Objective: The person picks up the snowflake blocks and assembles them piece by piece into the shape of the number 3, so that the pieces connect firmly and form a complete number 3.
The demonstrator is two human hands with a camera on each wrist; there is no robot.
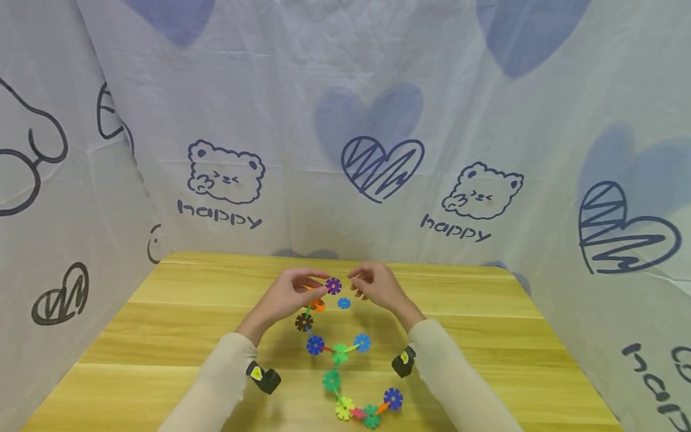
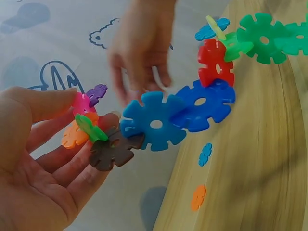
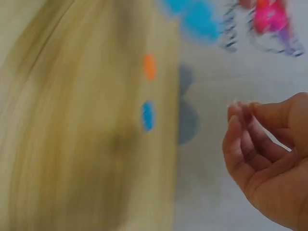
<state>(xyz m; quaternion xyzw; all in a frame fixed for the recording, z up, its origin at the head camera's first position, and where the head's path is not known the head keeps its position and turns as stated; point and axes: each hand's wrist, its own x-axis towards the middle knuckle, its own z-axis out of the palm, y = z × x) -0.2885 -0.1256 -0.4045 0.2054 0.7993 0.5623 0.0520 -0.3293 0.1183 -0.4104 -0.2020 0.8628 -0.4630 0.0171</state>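
My left hand (image 1: 288, 295) pinches the pink notched disc (image 2: 83, 103) near one end of a chain of interlocking plastic flower discs. A purple disc (image 1: 333, 285) sticks out from the pink one as the end piece. Orange, green and brown discs (image 2: 115, 149) follow beside the fingers, then a blue disc (image 2: 156, 122), a dark blue one and a red disc (image 2: 216, 62). Opposite the purple disc, a short gap away, my right hand (image 1: 376, 287) hovers with loosely bent fingers, thumb near the index fingertip, nothing visible between them.
A loose blue disc (image 1: 344, 303) and a loose orange disc (image 2: 198, 197) lie on the wooden table (image 1: 475, 360) near its far edge. The chain runs toward the near side, through a yellow disc (image 1: 344, 408) to a dark blue disc (image 1: 393, 398). Printed cloth (image 1: 302, 180) hangs behind.
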